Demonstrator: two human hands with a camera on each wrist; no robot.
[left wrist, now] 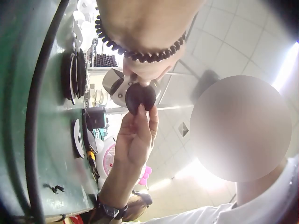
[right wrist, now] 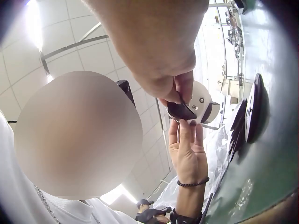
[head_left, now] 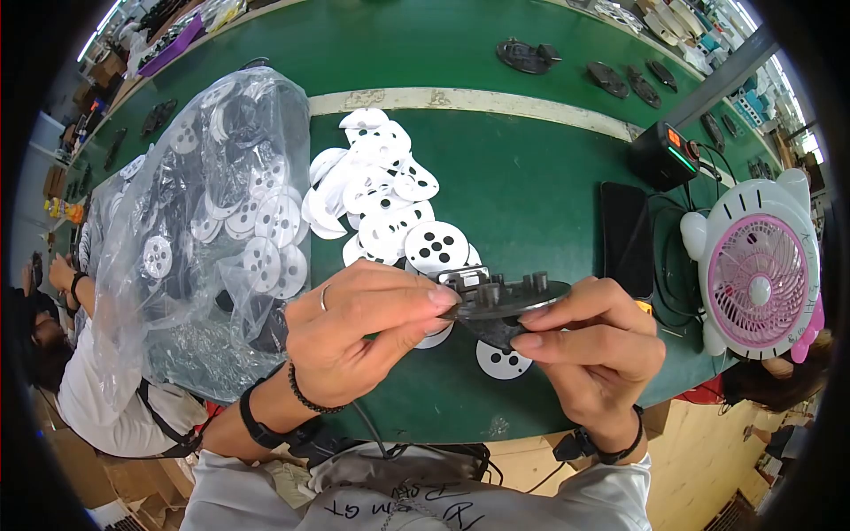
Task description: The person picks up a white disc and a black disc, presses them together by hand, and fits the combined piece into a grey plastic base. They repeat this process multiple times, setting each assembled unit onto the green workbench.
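Both hands hold up a round black plastic part (head_left: 518,301) over the table's near side. Short posts stand on its upper face, and a small rectangular metal-edged piece (head_left: 464,278) sits at its left end. My left hand (head_left: 354,327) pinches the left edge between thumb and fingers. My right hand (head_left: 602,341) pinches the right edge, its thumb at a dark flap (head_left: 496,333) below the part. In the right wrist view the underside (right wrist: 198,100) looks pale, with the dark flap (right wrist: 181,112) bent at the right fingertips.
White discs with holes (head_left: 438,247) lie piled beyond the hands; one (head_left: 503,361) lies beneath them. A clear plastic bag (head_left: 212,221) of similar discs is at left. A phone (head_left: 625,234), a black box with a lit display (head_left: 664,157) and a pink-white fan (head_left: 759,265) stand right.
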